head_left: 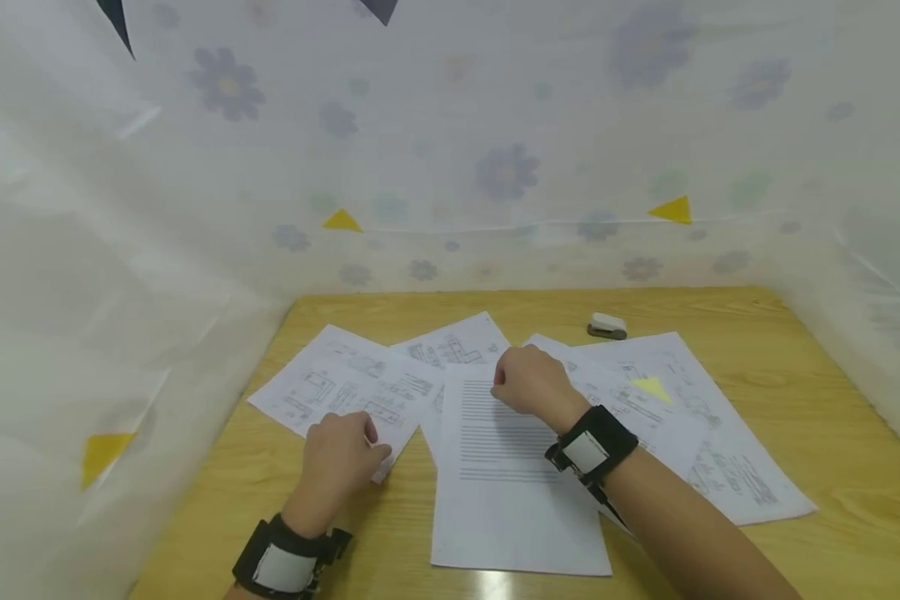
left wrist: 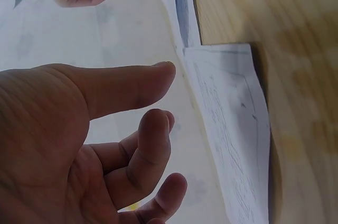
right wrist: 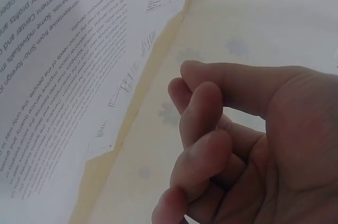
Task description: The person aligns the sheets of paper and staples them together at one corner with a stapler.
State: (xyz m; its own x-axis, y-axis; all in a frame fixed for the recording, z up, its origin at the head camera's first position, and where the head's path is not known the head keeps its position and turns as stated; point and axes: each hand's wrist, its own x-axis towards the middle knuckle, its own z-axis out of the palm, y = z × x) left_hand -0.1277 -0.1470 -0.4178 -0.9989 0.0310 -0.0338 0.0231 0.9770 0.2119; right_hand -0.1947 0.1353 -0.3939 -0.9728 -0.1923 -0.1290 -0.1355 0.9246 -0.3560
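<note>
A white sheet with lines of printed text [head_left: 510,521] lies on the table in front of me. Above its upper part hovers my right hand [head_left: 534,385], its fingers loosely curled and the thumb tip close to the index finger. No object shows between those fingers in the right wrist view. My left hand [head_left: 341,458] is over the near corner of a drawing sheet [head_left: 345,358] on the left. In the left wrist view its thumb [left wrist: 132,89] stands apart from the half-bent fingers, with nothing held between them.
Behind the text sheet lies another drawing sheet [head_left: 461,337], partly covered. More overlapping drawings [head_left: 742,450] spread to the right, with a pale yellow triangle [head_left: 652,388] on them. A small white and grey stapler [head_left: 607,326] sits near the table's back edge. Flower-patterned sheeting [head_left: 420,167] surrounds the wooden table.
</note>
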